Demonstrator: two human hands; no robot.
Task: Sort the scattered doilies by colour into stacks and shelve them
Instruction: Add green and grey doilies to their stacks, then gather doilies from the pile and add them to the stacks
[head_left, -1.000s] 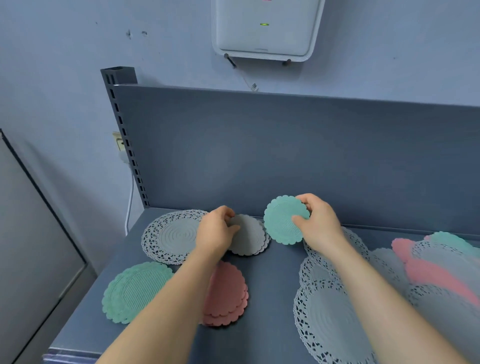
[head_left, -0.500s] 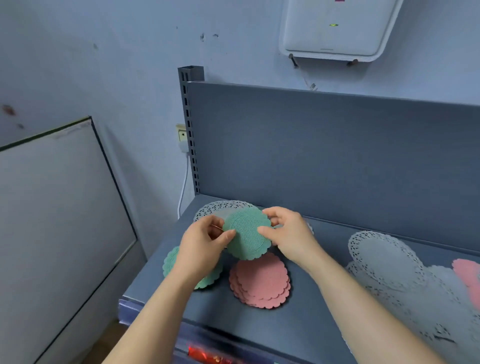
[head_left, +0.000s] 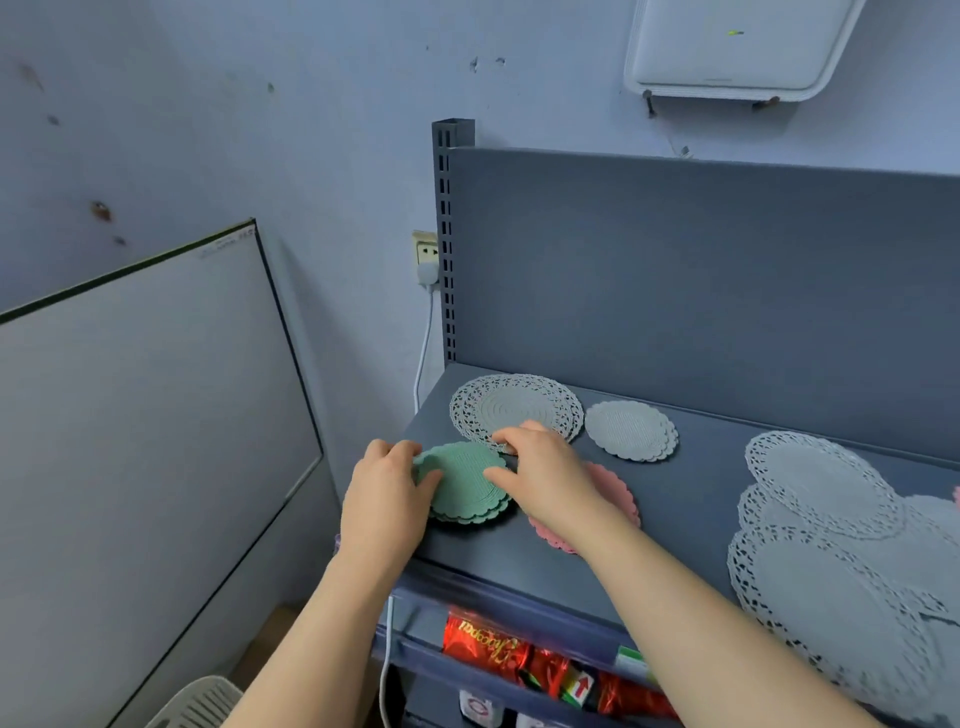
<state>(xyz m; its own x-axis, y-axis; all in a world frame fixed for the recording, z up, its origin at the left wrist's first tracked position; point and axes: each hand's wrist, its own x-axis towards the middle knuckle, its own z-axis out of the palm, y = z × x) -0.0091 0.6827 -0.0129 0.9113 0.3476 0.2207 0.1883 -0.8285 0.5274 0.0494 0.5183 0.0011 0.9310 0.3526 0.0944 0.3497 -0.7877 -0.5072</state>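
Stack of green doilies (head_left: 467, 491): round, scallop-edged, finely ribbed, lying just left of frame centre at the front left corner of the slate metal shelf (head_left: 691, 493). Left hand (head_left: 384, 493) grips its left rim; right hand (head_left: 543, 478) pinches its right rim. Pink doilies (head_left: 618, 493), scalloped, lie partly under the right wrist. Behind them are a large grey lace doily (head_left: 514, 410) and small grey scalloped doilies (head_left: 631, 430). At lower right, overlapping grey lace doilies (head_left: 831, 530).

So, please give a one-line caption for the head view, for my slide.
Left hand and right hand hold a green doily atop its stack, beside the pink doilies on the shelf.
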